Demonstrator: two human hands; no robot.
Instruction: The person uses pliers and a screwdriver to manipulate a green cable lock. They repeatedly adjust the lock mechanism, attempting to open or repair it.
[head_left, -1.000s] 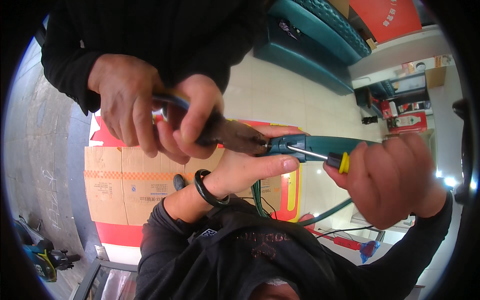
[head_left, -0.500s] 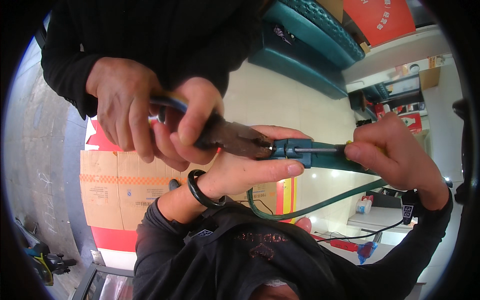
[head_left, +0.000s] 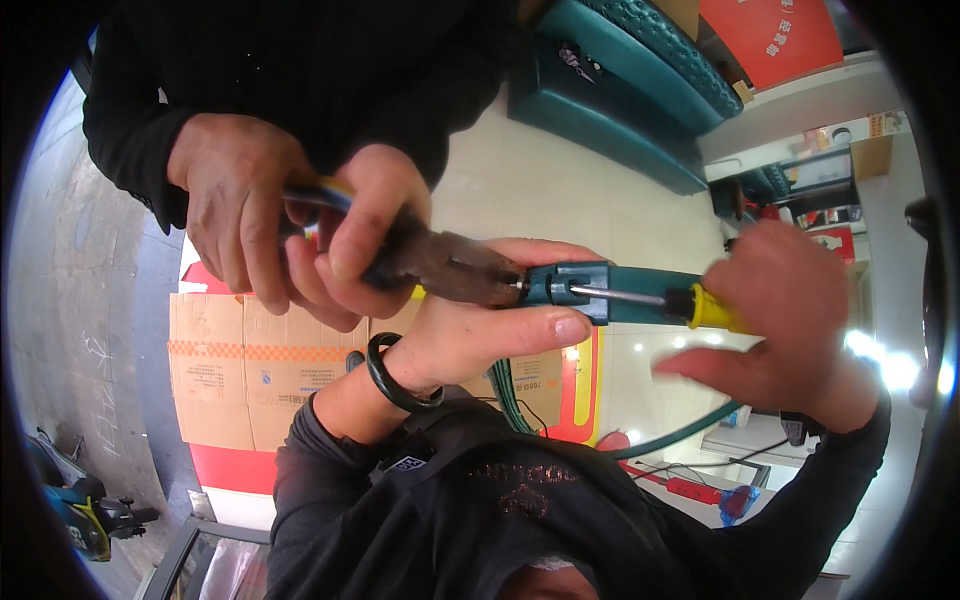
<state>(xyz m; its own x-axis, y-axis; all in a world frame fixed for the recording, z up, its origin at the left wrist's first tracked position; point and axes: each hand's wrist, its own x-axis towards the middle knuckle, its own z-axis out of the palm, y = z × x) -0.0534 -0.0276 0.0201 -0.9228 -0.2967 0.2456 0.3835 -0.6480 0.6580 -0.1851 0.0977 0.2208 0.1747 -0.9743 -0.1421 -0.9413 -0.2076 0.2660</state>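
My left hand (head_left: 480,335), with a black bangle on its wrist, grips a teal metal part (head_left: 585,285) from below, thumb along its underside. My right hand (head_left: 790,320) holds a yellow-handled screwdriver (head_left: 700,308) whose shaft lies level with its tip in the teal part; the lower fingers are blurred. Across from me another person in a black sleeve holds dark pliers (head_left: 450,265) with both hands (head_left: 300,230), and the jaws clamp the left end of the teal part.
Cardboard boxes (head_left: 230,360) with orange tape lie below the hands. A green hose (head_left: 690,435) curves under the teal part. A teal sofa (head_left: 620,90) stands at the top, a red tool (head_left: 700,492) lies on the pale floor, and a scooter (head_left: 85,510) is at lower left.
My right hand has slid right along the teal part, showing the screwdriver shaft and yellow handle again. The other person's hands and pliers stay clamped in place.
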